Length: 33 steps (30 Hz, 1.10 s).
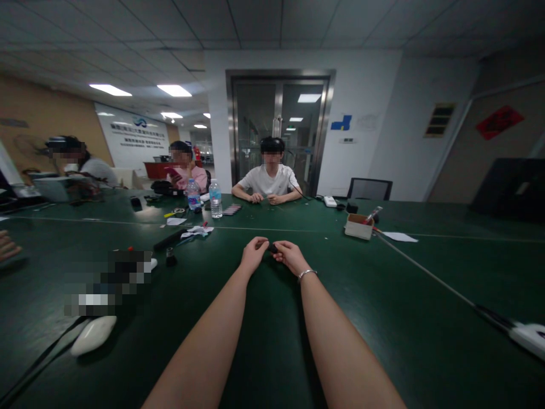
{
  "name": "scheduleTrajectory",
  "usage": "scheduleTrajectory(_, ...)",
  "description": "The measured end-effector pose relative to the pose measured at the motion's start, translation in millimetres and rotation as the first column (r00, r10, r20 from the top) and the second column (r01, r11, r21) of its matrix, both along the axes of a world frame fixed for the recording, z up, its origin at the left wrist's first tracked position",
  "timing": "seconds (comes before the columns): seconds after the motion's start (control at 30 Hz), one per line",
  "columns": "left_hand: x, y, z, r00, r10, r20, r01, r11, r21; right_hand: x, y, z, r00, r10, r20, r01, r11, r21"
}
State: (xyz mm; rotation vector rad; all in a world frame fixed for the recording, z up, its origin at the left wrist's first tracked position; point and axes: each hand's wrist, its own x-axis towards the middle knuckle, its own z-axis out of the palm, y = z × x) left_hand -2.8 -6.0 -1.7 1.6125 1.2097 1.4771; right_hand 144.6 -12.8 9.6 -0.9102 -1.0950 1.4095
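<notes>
Over the green table [272,307], both of my hands meet in front of me around a small black object [273,248]. It is too small and dark to tell its kind. My right hand [292,257], with a silver bracelet at the wrist, grips it between thumb and fingers. From the other side, my left hand [254,253] is closed in a pinch, its fingertips against the object's left end. The fingers hide part of it.
Left of my hands lie a black cylindrical item [171,257], crumpled paper [196,231] and a white rounded device [94,335]. Two water bottles [216,199] stand beyond. On the right are a small box [359,226] and a cable [426,274]. A person [271,180] sits opposite.
</notes>
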Motion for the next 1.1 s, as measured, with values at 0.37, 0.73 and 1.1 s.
scheduleTrajectory(0.37, 0.2, 4.2, -3.2, 0.993, -0.005, -0.114, 0.01, 0.999, 0.039, 0.7, 2.5, -1.0, 1.0, 0.005, -0.013, -0.005, 1.0, -0.017)
scheduleTrajectory(0.73, 0.8, 1.2, 0.0, 0.997, -0.016, -0.08, 0.007, 0.993, -0.114, 1.0, 2.9, -2.5, 1.0, 0.016, -0.009, -0.016, 1.0, -0.002)
scheduleTrajectory(1.1, 1.8, 3.6, -2.3, 0.998, 0.043, -0.054, -0.048, 0.994, -0.098, -7.5, 3.6, 5.8, 0.99, -0.021, 0.139, 0.011, 0.997, 0.074)
